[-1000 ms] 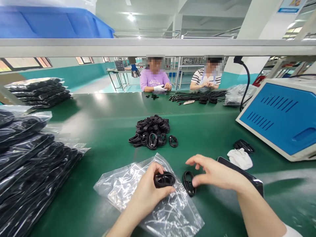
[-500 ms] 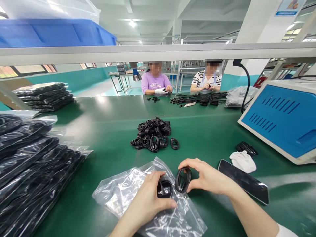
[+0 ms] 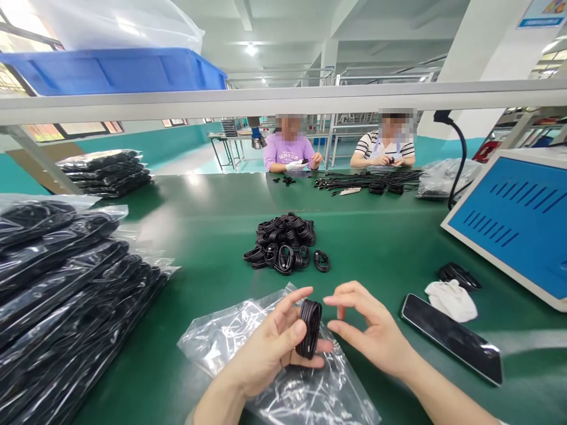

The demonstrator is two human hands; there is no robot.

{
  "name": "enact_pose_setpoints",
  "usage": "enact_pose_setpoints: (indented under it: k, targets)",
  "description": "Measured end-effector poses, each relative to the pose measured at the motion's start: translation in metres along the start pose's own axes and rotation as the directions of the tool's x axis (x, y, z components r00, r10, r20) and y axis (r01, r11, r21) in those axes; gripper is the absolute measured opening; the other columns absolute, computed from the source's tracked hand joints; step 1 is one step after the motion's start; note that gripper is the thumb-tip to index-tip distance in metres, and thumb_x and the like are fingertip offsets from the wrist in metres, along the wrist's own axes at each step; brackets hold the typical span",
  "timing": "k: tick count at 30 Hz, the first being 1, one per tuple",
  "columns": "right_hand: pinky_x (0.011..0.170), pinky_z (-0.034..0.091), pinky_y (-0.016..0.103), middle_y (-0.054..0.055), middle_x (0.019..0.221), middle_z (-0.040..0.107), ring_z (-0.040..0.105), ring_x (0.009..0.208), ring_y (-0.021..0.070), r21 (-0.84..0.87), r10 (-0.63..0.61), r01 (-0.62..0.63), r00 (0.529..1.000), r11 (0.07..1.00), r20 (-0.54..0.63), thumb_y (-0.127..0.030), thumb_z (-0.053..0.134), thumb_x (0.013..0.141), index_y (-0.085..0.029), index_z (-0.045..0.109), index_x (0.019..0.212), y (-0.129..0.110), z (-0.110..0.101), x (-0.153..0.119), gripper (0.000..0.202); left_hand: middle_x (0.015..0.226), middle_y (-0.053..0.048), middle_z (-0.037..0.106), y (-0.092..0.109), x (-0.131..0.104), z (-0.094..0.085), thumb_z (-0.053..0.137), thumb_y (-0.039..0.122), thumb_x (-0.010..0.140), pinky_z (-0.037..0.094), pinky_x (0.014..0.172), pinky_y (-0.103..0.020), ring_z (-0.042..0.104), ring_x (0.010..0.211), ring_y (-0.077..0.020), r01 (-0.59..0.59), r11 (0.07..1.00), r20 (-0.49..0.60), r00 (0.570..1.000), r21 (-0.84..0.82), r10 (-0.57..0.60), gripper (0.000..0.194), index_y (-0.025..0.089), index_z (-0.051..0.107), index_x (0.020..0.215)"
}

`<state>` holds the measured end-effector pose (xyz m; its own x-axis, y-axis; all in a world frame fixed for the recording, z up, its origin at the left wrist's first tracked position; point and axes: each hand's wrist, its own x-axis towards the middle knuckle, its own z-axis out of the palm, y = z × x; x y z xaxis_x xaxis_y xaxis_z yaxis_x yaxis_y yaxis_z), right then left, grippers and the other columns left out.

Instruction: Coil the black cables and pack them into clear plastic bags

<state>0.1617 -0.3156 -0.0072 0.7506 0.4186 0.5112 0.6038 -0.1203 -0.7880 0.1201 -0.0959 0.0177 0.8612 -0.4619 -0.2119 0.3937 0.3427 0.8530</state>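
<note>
Head view: black cable coil (image 3: 310,328), held between thumb and fingers of left hand (image 3: 270,348), above clear bag (image 3: 221,336). Right hand (image 3: 370,327): empty, half-open, near coil. Beyond: coil pile (image 3: 283,236). Right: phone (image 3: 452,338), white cloth (image 3: 452,300), blue machine (image 3: 514,221). Purple shirt (image 3: 287,150): lettered, seemingly, "IGNITION".

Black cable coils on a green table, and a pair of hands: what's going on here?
The left hand holds coiled black cable, perhaps more than one coil, above a clear plastic bag lying flat. The right hand is open and empty just beside it. Beyond them sits a heap of similar coils, with one coil lying apart. Filled bags are stacked at the left; a phone lies at the right. Two people sit across the table.
</note>
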Motion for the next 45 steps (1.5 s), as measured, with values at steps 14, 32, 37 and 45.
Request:
enact_pose_setpoints:
  k: [14, 32, 37, 45]
  targets:
    - [0.071, 0.049, 0.027, 0.001, 0.085, 0.049, 0.056, 0.077, 0.014, 0.354, 0.193, -0.256, 0.959, 0.9, 0.206, -0.032, 0.064, 0.093, -0.022, 0.068, 0.084, -0.021, 0.013, -0.004, 0.014, 0.122, -0.006, 0.054, -0.006, 0.007, 0.002, 0.084, 0.021, 0.073, 0.058, 0.065, -0.025, 0.07, 0.08, -0.0159, -0.074, 0.992, 0.072, 0.995, 0.105, 0.067, 0.063, 0.03, 0.054, 0.128]
    - [0.046, 0.032, 0.024, -0.003, 0.073, 0.043, 0.04, 0.056, 0.0107, -0.136, -0.016, -0.022, 0.962, 0.99, -0.272, -0.017, 0.063, 0.09, -0.021, 0.062, 0.082, -0.004, 0.033, -0.014, 0.01, 0.126, -0.009, 0.059, -0.004, 0.011, 0.004, 0.075, 0.028, 0.084, 0.063, 0.062, -0.019, 0.073, 0.077, -0.0152, -0.05, 0.962, -0.049, 0.998, -0.269, 0.038, 0.044, 0.022, 0.057, 0.124]
    - [0.048, 0.034, 0.024, -0.001, 0.077, 0.044, 0.045, 0.058, 0.0102, -0.238, 0.047, -0.109, 0.967, 0.965, -0.252, -0.019, 0.057, 0.094, -0.02, 0.059, 0.082, -0.002, 0.044, -0.015, 0.013, 0.113, -0.006, 0.064, -0.009, 0.011, 0.007, 0.071, 0.029, 0.087, 0.062, 0.063, -0.018, 0.072, 0.078, -0.0135, -0.083, 0.948, -0.063, 0.996, -0.306, 0.066, 0.04, 0.022, 0.058, 0.124]
    - [0.048, 0.034, 0.023, -0.003, 0.078, 0.043, 0.044, 0.053, 0.0081, -0.208, 0.222, -0.269, 0.949, 0.94, -0.223, -0.031, 0.053, 0.097, -0.021, 0.048, 0.075, -0.002, 0.051, -0.01, 0.024, 0.124, -0.007, 0.061, -0.01, 0.012, 0.006, 0.075, 0.029, 0.084, 0.063, 0.063, -0.02, 0.072, 0.079, -0.015, -0.059, 0.956, -0.021, 0.998, -0.286, 0.056, 0.048, 0.023, 0.056, 0.127]
